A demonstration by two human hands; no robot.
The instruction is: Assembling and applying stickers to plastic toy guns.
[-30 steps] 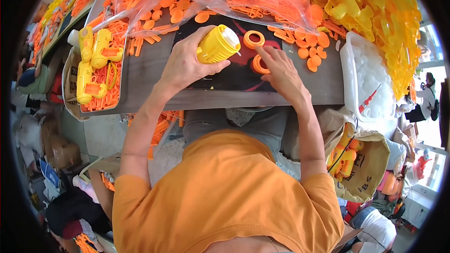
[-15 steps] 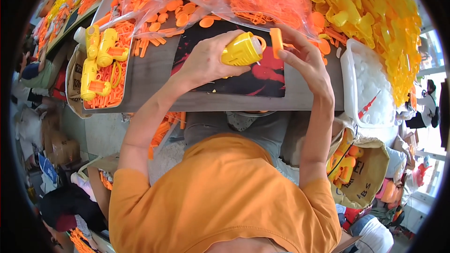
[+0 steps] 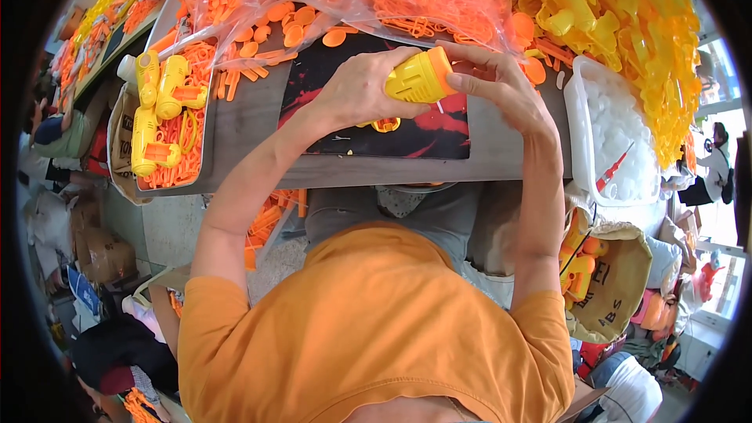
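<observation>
Grey-brown surface [image 3: 243, 113], bent by the lens, its far edge buried under stock. Dark mat with red patches [image 3: 439, 137], partly covered by the left forearm and hand.

Item: yellow housing [image 3: 415, 81], held above the mat; left hand [image 3: 360, 90], fingers closed around it, concealing its near end. Orange ring [image 3: 444, 63] at the housing's other end, pinched by the fingers of the right hand [image 3: 501, 90]; mostly masked, its seating impossible to tell.

Below the left hand: yellow-and-orange part [image 3: 385, 124], largely hidden, form unclear.

Left: tray [image 3: 168, 186] of orange strips, yellow housings on top. Right: white bin [image 3: 574, 110], pale translucent pieces indistinct; red-handled tool [image 3: 613, 168] at its near side.

Top: clear bag [image 3: 439, 0] of orange parts and yellow heap [image 3: 619, 39], both cut off by the frame.

Markings: brown sack [image 3: 627, 266], lower right, dark printed lettering, broken by creases; second sack [image 3: 121, 137] beside the tray, lettering partly obscured.
</observation>
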